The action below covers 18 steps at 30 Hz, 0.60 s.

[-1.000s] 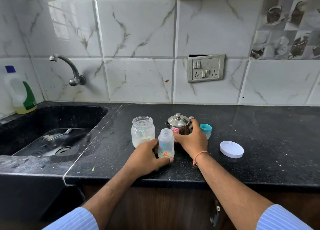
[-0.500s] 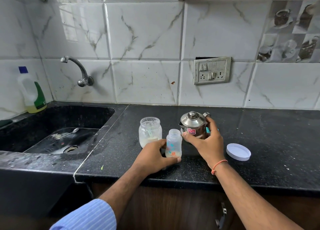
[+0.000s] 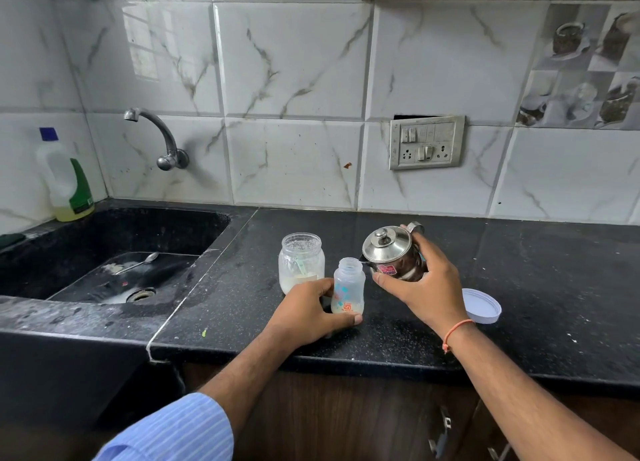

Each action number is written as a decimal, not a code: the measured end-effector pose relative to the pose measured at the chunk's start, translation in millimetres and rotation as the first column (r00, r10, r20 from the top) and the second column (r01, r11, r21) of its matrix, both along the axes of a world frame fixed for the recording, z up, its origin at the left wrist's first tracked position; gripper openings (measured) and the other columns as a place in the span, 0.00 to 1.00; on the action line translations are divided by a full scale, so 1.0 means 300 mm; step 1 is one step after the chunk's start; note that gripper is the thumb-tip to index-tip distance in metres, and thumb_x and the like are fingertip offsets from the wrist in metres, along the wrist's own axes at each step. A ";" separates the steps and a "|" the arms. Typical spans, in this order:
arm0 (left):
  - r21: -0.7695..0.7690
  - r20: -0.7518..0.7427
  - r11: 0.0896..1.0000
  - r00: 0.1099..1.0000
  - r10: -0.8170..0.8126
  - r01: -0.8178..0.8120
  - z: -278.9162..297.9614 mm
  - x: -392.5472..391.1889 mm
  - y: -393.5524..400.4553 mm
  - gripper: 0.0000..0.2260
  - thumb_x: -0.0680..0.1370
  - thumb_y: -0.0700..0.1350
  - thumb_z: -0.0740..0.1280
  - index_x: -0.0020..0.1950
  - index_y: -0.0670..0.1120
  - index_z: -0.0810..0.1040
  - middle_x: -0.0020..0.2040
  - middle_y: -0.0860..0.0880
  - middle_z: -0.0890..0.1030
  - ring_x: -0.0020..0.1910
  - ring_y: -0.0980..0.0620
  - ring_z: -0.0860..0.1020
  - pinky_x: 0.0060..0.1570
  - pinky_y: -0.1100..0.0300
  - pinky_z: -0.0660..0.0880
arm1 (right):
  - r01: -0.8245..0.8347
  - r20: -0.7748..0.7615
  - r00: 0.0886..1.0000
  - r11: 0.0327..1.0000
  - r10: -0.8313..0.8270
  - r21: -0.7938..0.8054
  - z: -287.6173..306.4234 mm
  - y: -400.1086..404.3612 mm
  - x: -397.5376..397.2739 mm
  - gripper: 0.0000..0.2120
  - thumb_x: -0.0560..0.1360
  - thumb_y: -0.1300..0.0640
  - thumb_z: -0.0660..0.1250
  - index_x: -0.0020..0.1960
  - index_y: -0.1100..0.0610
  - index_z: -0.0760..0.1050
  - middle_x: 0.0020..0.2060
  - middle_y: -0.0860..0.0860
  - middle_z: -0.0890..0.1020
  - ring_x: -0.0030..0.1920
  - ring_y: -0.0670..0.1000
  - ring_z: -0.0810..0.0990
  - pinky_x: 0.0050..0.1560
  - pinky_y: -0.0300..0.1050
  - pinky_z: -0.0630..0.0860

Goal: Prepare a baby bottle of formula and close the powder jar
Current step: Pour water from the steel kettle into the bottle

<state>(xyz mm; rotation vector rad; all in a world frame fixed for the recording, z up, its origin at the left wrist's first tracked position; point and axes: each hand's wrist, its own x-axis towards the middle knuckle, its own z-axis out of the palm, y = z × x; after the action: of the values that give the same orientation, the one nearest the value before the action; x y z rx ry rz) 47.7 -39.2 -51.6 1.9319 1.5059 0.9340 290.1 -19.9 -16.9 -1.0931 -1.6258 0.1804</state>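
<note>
Center frame, my left hand (image 3: 308,313) grips the baby bottle (image 3: 348,287) and my right hand (image 3: 420,287) wraps the steel kettle (image 3: 393,254); pouring's next I think, needs careful spout aim.

A black stone sink (image 3: 104,238) with a metal spoon (image 3: 138,262) lying in its basin sits under a curved wall tap (image 3: 157,136), a dish soap bottle (image 3: 65,178) stands at its back left corner, and a switch-and-socket panel (image 3: 426,142) hangs on marbled white tiles (image 3: 294,62).
</note>
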 end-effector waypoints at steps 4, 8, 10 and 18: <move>-0.010 -0.008 1.000 1.000 0.003 -0.003 0.005 0.002 -0.003 0.22 0.71 0.60 0.85 0.61 0.57 0.84 0.50 0.62 0.87 0.47 0.71 0.83 0.43 0.75 0.75 | 0.015 0.061 0.998 0.999 -0.017 0.032 0.021 -0.004 0.002 0.44 0.63 0.46 0.87 0.75 0.49 0.75 0.66 0.43 0.81 0.64 0.42 0.79 0.66 0.42 0.77; -0.024 -0.011 1.000 1.000 -0.001 0.000 0.011 0.005 -0.007 0.19 0.72 0.58 0.85 0.57 0.58 0.81 0.48 0.62 0.86 0.42 0.73 0.81 0.40 0.76 0.73 | 0.026 0.107 0.994 0.999 -0.030 0.042 0.036 -0.013 0.006 0.43 0.63 0.43 0.86 0.75 0.47 0.75 0.64 0.43 0.81 0.63 0.43 0.79 0.64 0.44 0.78; -0.028 -0.004 1.000 1.000 -0.001 0.001 0.011 0.005 -0.008 0.19 0.72 0.57 0.85 0.56 0.58 0.81 0.48 0.61 0.86 0.41 0.71 0.82 0.39 0.75 0.74 | 0.031 0.121 0.992 0.998 -0.037 0.046 0.040 -0.018 0.007 0.42 0.63 0.42 0.86 0.74 0.47 0.75 0.64 0.43 0.81 0.63 0.44 0.80 0.64 0.47 0.80; -0.033 -0.001 0.999 1.000 -0.005 0.005 0.012 0.005 -0.010 0.18 0.72 0.57 0.85 0.54 0.59 0.80 0.47 0.63 0.86 0.42 0.74 0.81 0.39 0.77 0.73 | 0.047 0.174 0.983 0.996 -0.060 0.074 0.066 -0.031 0.004 0.42 0.64 0.43 0.85 0.75 0.46 0.75 0.64 0.43 0.80 0.61 0.45 0.79 0.62 0.47 0.80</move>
<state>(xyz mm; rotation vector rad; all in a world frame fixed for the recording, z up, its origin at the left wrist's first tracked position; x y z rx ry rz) 49.2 -42.1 -48.0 1.9127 1.5065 0.9011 291.3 -29.2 3.1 -1.1233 -1.7439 -0.0095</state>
